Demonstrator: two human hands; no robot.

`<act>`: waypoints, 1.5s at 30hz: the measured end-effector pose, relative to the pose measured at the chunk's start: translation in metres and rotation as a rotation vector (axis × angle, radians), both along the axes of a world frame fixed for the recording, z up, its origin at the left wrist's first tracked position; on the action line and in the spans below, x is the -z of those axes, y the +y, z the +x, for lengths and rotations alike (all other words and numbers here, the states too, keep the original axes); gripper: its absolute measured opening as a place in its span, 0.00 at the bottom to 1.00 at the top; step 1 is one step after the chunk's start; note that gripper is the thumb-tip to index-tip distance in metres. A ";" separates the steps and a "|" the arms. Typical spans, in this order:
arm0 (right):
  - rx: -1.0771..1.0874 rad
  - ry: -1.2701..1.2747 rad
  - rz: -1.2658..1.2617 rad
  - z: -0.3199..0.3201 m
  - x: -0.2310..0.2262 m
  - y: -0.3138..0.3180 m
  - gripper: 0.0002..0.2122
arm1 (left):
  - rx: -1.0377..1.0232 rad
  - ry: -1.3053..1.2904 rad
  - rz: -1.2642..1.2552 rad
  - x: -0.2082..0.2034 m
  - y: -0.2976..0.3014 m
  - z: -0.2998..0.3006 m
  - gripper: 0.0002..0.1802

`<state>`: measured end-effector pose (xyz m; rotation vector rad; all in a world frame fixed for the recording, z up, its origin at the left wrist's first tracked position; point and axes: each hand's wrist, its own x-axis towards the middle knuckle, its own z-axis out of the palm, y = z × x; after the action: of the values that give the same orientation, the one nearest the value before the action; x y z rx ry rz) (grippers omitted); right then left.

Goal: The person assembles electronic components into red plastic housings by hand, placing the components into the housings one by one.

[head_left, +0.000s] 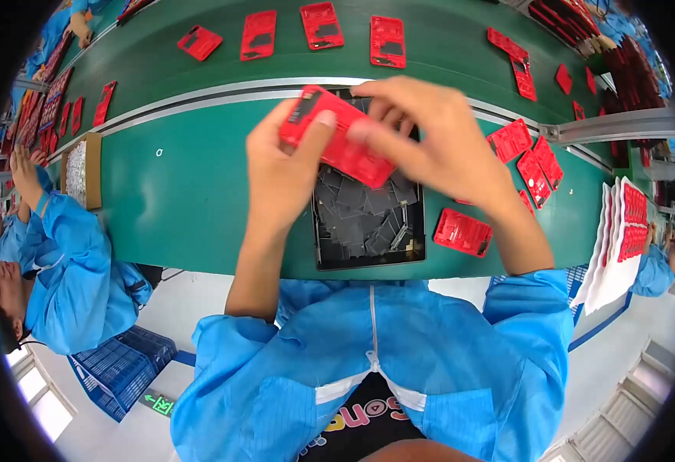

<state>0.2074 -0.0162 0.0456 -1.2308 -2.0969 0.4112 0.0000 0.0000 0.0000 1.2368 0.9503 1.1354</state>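
My left hand [280, 165] grips a red plastic housing [361, 159] tilted above a black tray, its thumb lying across the face. Near the housing's upper left end is a dark strip with small light parts. My right hand [438, 142] is at the housing's right side, blurred by motion. Its thumb overlaps the face, its index finger stretches past the upper edge, and the other fingers curl. Whether it pinches anything I cannot make out. Below, the black tray [369, 266] holds a loose heap of thin dark grey pieces [361, 212].
Several red housings lie at the right, one housing [463, 232] beside the tray. More ride on the green conveyor [445, 54] beyond a metal rail [199, 98]. A cardboard box [92, 171] and a co-worker in blue [75, 269] are left; white trays [622, 231] stand right.
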 end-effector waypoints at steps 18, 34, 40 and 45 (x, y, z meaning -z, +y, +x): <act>0.182 0.099 -0.135 0.022 0.050 0.029 0.08 | 0.197 -0.328 -0.364 -0.001 -0.004 -0.025 0.15; 0.251 0.824 -0.198 -0.041 0.014 -0.047 0.11 | 0.050 -0.453 -0.324 0.000 -0.011 -0.011 0.23; 0.339 1.093 -0.247 -0.058 0.016 -0.046 0.07 | 0.000 -0.596 -0.351 -0.004 -0.019 -0.001 0.21; 0.372 1.045 -0.304 -0.058 0.017 -0.048 0.07 | -0.027 -0.466 -0.184 -0.008 -0.030 0.000 0.20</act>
<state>0.1492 -0.0643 0.0283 -1.1573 -0.9231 0.9644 -0.0004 -0.0304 0.0083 0.7647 0.6978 1.2553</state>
